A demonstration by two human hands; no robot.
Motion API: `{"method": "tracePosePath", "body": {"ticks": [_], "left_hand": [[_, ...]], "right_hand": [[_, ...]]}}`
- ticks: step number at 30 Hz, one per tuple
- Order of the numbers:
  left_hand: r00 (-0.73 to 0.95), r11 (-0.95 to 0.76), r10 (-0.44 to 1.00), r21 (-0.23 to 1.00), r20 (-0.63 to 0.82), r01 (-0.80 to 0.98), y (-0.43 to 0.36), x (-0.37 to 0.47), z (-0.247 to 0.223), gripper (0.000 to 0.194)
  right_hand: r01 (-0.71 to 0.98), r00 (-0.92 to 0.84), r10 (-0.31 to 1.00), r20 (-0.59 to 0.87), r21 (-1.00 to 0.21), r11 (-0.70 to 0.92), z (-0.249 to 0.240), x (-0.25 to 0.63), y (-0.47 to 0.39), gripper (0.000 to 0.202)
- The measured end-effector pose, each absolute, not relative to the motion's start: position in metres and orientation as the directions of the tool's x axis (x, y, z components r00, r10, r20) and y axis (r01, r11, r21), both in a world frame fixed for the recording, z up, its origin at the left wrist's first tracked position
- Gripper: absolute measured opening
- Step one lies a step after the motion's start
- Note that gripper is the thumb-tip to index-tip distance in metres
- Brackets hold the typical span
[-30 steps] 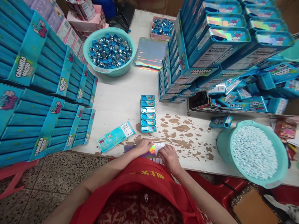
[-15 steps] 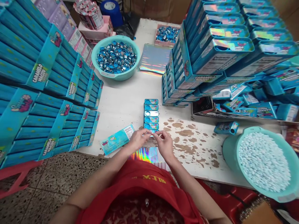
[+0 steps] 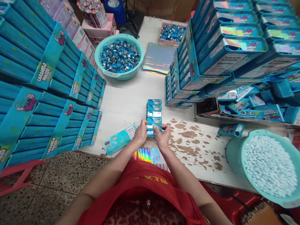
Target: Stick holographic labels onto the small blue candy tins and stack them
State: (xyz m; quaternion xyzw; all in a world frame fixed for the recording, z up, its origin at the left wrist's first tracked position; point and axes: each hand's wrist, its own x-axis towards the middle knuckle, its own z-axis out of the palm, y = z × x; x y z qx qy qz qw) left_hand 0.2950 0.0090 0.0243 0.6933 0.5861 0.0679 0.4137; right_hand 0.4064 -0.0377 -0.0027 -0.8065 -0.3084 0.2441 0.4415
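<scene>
A row of several small blue candy boxes stands in front of me on the white table, each with a round spot at its left end. At the near end of the row, my left hand grips the left side of the boxes with its fingers bent. From the other side, my right hand holds the same near boxes, its thumb resting on top and its fingers along the right edge. Left of my hands lies a flat blue printed carton. A shiny holographic sheet lies by my apron.
A turquoise basin of blue and silver caps stands behind, near a stack of silvery sheets. Stacked blue display boxes rise on the left and right. A turquoise bucket of pale candies stands at right.
My hands have parted from a fingertip pinch over the row's near end and now hold it from both sides. The view has shifted slightly.
</scene>
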Motion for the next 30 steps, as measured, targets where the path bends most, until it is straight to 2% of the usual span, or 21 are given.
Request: {"method": "tracePosePath", "body": {"ticks": [4,9,14,16,19,22,24,26,28,30], "left_hand": [[0.21,0.121,0.889,0.65,-0.408,0.75,0.003,0.302,0.023,0.021],[0.166,0.197,0.884,0.67,-0.437,0.716,0.002,0.303,0.017,0.03],[0.09,0.291,0.852,0.609,-0.516,0.737,-0.002,0.294,0.004,0.035],[0.127,0.23,0.886,0.66,-0.446,0.716,-0.006,0.293,0.003,0.04],[0.277,0.079,0.906,0.77,-0.321,0.634,-0.013,0.295,0.003,0.056],[0.354,0.034,0.867,0.75,-0.352,0.661,-0.021,0.29,0.003,0.066],[0.304,0.047,0.863,0.664,-0.403,0.746,-0.03,0.28,0.003,0.058],[0.291,0.018,0.861,0.596,-0.417,0.802,-0.043,0.271,0.002,0.038],[0.391,-0.099,0.822,0.572,-0.414,0.814,-0.056,0.267,0.001,0.03],[0.528,-0.252,0.737,0.553,-0.423,0.794,-0.067,0.271,-0.001,0.024]], "right_hand": [[0.342,0.662,0.746,-0.076,-0.854,-0.391,-0.001,0.41,-0.036,0.021],[0.404,0.635,0.772,-0.044,-0.832,-0.38,0.002,0.41,-0.033,0.017],[0.423,0.64,0.768,-0.027,-0.822,-0.382,-0.003,0.409,-0.034,0.011],[0.456,0.631,0.776,0.01,-0.813,-0.361,-0.006,0.409,-0.035,0.009],[0.505,0.613,0.788,0.049,-0.792,-0.344,-0.009,0.409,-0.034,0.008],[0.438,0.613,0.79,-0.02,-0.823,-0.362,-0.01,0.414,-0.033,0.009],[0.301,0.625,0.771,-0.12,-0.874,-0.38,-0.008,0.421,-0.039,0.017],[0.203,0.642,0.748,-0.17,-0.903,-0.379,-0.008,0.431,-0.054,0.028],[0.222,0.64,0.753,-0.149,-0.903,-0.368,-0.008,0.438,-0.077,0.03],[0.34,0.565,0.818,-0.104,-0.875,-0.346,-0.011,0.441,-0.104,0.025]]}}
